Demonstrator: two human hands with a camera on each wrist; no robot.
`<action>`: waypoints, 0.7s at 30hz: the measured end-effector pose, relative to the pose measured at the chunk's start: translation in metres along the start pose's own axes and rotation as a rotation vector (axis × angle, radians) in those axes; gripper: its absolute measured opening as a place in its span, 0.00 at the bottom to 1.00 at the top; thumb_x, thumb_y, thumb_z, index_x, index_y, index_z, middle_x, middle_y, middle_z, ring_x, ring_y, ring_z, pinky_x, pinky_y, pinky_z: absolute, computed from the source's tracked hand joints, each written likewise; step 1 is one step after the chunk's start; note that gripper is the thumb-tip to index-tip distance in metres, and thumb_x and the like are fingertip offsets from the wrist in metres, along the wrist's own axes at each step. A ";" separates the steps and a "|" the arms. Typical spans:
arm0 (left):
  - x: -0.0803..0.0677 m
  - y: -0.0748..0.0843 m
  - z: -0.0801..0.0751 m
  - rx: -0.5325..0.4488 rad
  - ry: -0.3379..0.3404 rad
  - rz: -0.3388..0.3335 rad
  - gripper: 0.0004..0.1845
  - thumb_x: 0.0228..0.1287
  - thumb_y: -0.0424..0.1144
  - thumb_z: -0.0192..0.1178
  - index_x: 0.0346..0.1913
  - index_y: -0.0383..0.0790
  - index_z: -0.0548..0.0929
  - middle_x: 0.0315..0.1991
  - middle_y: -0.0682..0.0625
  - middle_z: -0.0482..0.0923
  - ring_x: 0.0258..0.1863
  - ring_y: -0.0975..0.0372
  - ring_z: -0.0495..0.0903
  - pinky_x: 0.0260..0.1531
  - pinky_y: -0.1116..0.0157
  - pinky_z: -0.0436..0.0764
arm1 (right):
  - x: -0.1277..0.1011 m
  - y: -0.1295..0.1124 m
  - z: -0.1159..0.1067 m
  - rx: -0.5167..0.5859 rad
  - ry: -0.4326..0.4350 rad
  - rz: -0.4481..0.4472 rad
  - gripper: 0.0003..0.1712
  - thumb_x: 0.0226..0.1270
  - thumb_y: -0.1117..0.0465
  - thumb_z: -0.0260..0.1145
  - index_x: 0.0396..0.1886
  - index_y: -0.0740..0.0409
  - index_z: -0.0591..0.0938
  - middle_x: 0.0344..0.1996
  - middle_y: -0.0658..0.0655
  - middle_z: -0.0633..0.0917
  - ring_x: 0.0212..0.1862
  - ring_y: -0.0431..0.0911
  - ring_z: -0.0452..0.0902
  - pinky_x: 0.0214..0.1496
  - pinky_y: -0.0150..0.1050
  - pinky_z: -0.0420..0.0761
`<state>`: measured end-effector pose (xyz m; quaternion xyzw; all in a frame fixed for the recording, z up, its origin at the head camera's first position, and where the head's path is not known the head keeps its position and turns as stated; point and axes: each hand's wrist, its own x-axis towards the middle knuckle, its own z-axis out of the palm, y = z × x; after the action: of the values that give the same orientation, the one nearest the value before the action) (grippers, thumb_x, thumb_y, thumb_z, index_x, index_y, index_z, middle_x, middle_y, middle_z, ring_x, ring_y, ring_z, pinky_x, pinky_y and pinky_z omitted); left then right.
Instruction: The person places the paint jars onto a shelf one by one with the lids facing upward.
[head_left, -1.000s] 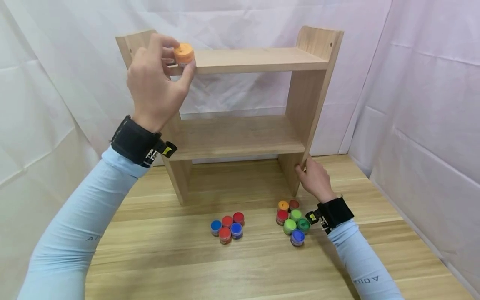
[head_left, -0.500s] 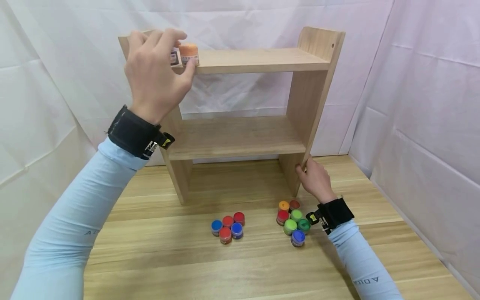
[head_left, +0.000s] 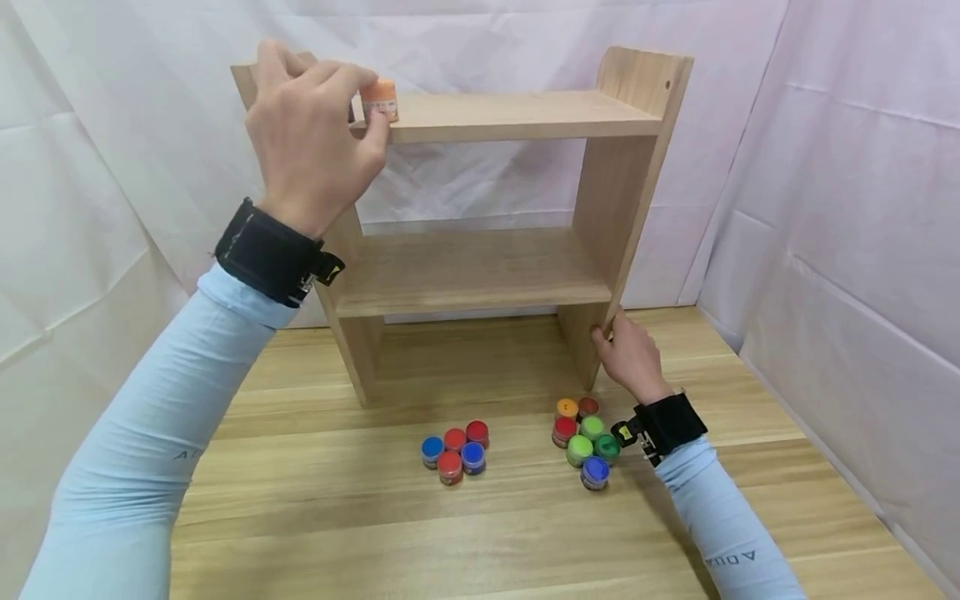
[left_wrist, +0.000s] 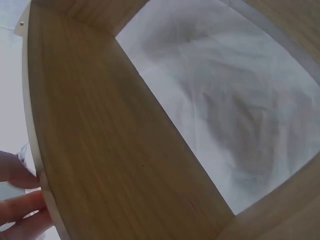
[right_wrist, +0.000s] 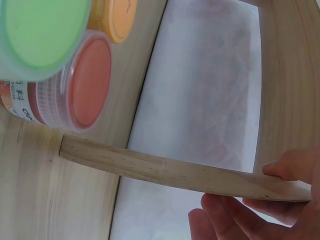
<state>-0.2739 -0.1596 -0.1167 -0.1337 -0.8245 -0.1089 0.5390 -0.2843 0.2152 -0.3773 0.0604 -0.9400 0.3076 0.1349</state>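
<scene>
A: Head view first. Where's the orange paint pot [head_left: 379, 99]?

B: On the top board of the wooden shelf unit [head_left: 517, 117], near its left end. Left hand [head_left: 311, 137] has fingers curled round it, thumb at the front. Right hand [head_left: 628, 354] grips the unit's right side panel low down, just above the table [head_left: 525, 533]. Two clusters of pots on the table: blue/red pots [head_left: 454, 451] and mixed green/red/yellow/blue pots [head_left: 585, 439] by the right wrist.

A: How'd the pot handle?

B: Prob. light, rigid plastic w/ smooth sides, a bit slippery. Best pinched across the sides below the lid.

A: Left wrist view?

B: Mostly the shelf's underside and cloth; only fingertips [left_wrist: 20, 207] at the board edge, pot not visible.

A: Right wrist?

B: Fingers [right_wrist: 225, 217] and thumb clamp the panel edge; green lid [right_wrist: 42, 32] and red pot [right_wrist: 75, 87] close by.
</scene>
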 end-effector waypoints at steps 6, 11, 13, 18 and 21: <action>-0.001 -0.003 0.004 0.020 -0.011 0.034 0.20 0.69 0.46 0.54 0.57 0.44 0.88 0.52 0.46 0.90 0.49 0.44 0.68 0.29 0.60 0.53 | 0.000 0.001 -0.001 -0.008 0.014 0.003 0.31 0.79 0.56 0.53 0.74 0.69 0.66 0.59 0.76 0.82 0.51 0.67 0.86 0.21 0.39 0.73; -0.002 -0.003 0.007 0.029 -0.014 0.051 0.21 0.70 0.44 0.53 0.59 0.44 0.87 0.52 0.45 0.89 0.47 0.44 0.68 0.30 0.61 0.51 | 0.000 0.001 -0.001 -0.002 0.013 0.008 0.31 0.79 0.56 0.52 0.75 0.69 0.66 0.60 0.76 0.81 0.52 0.68 0.86 0.21 0.39 0.73; -0.002 -0.003 0.007 0.027 -0.016 0.054 0.21 0.71 0.44 0.52 0.59 0.45 0.86 0.51 0.46 0.90 0.46 0.45 0.68 0.30 0.61 0.51 | -0.001 0.001 0.000 -0.001 0.014 0.009 0.31 0.79 0.56 0.52 0.75 0.68 0.66 0.60 0.76 0.81 0.52 0.68 0.86 0.21 0.39 0.74; -0.005 -0.002 0.004 0.044 0.012 0.075 0.26 0.73 0.48 0.51 0.71 0.49 0.78 0.63 0.49 0.84 0.50 0.43 0.71 0.27 0.58 0.58 | -0.002 0.002 -0.001 -0.005 0.023 0.008 0.31 0.79 0.57 0.53 0.75 0.67 0.66 0.60 0.76 0.81 0.53 0.68 0.85 0.22 0.38 0.74; -0.012 0.001 0.000 0.020 0.079 0.080 0.27 0.74 0.49 0.53 0.72 0.50 0.76 0.67 0.48 0.80 0.55 0.43 0.73 0.29 0.52 0.67 | -0.002 0.002 -0.001 0.000 0.020 0.008 0.31 0.79 0.57 0.53 0.75 0.67 0.66 0.61 0.76 0.81 0.53 0.68 0.85 0.22 0.39 0.74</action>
<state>-0.2694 -0.1600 -0.1277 -0.1565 -0.7976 -0.0841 0.5764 -0.2820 0.2173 -0.3779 0.0535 -0.9389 0.3086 0.1429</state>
